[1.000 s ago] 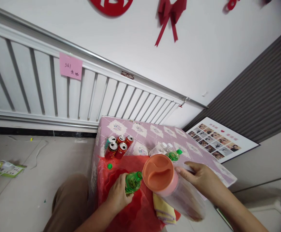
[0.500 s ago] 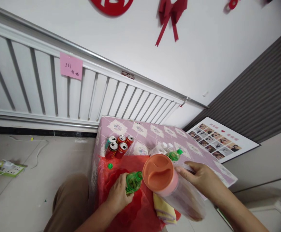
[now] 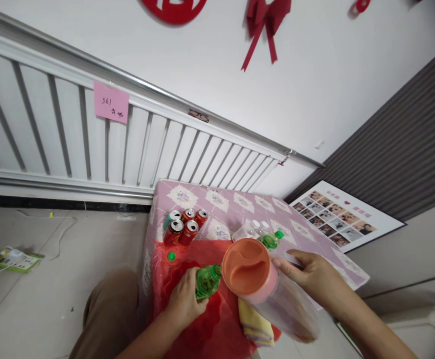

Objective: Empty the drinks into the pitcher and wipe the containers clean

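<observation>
Pitcher (image 3: 272, 296) apparently holds brownish liquid (image 3: 306, 333).

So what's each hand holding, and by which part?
Left hand: green plastic bottle, by its body. Right hand: orange-lidded clear pitcher, by its handle.

The pink sticky note (image 3: 111, 101) on the white slatted radiator (image 3: 157, 147) is handwritten in dark ink: "361", with two Chinese characters below to the right, too small to read surely. On the framed photo board (image 3: 348, 217), a red heart sign (image 3: 347, 203) sits between two groups of pink characters, too small to read. Print on the red drink cans (image 3: 188, 235) is illegible too.
</observation>
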`<state>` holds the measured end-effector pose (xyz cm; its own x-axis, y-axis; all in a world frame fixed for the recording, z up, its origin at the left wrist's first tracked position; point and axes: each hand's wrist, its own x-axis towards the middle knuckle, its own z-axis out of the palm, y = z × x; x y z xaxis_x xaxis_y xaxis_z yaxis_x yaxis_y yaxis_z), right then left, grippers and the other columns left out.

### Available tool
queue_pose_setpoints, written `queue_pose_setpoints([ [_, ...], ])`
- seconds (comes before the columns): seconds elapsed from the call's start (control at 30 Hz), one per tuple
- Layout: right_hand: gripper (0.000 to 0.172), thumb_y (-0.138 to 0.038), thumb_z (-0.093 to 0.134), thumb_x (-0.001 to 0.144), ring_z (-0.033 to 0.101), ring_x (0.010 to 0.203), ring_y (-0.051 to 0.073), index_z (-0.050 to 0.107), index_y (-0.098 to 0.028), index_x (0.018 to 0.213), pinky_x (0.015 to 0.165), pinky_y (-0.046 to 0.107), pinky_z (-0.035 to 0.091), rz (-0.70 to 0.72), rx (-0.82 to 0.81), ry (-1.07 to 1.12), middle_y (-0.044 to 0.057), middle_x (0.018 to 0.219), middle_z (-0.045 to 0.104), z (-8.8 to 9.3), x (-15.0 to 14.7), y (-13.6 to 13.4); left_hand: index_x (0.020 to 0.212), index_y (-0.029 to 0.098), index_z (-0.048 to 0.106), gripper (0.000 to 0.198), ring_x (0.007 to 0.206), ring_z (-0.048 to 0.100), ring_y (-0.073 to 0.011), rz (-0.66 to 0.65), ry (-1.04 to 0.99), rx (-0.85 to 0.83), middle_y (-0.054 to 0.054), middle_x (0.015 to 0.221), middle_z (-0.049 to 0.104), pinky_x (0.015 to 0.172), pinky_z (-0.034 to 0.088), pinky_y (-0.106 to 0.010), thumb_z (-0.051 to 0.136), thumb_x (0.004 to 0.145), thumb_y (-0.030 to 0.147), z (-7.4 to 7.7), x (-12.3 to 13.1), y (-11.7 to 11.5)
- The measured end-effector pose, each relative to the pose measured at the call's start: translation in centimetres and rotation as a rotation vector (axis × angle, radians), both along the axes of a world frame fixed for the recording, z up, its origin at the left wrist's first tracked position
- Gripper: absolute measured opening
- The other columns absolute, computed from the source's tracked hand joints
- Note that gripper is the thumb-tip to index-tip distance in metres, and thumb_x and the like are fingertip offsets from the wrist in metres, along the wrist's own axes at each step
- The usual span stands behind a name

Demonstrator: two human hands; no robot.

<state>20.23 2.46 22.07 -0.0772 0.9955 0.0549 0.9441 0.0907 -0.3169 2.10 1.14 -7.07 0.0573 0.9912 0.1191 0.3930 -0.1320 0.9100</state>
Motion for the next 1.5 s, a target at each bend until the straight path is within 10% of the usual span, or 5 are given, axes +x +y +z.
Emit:
queue_pose_setpoints([
  [1.5,0.044,-0.059,0.055,0.072,0.032,0.049,0.01,0.05,-0.02,0.054,0.046,0.024,0.024,-0.04,-0.016,0.05,-0.005,0.051,0.035,0.01,-0.3,-0.15,0.127,0.017,0.04,0.068,0.12,0.053,-0.0286,0.001,0.005,0.022,-0.014,0.127,0.056,0.104,0.043,-0.041,0.065,0.064,0.019,0.18,-0.11,-0.15],
])
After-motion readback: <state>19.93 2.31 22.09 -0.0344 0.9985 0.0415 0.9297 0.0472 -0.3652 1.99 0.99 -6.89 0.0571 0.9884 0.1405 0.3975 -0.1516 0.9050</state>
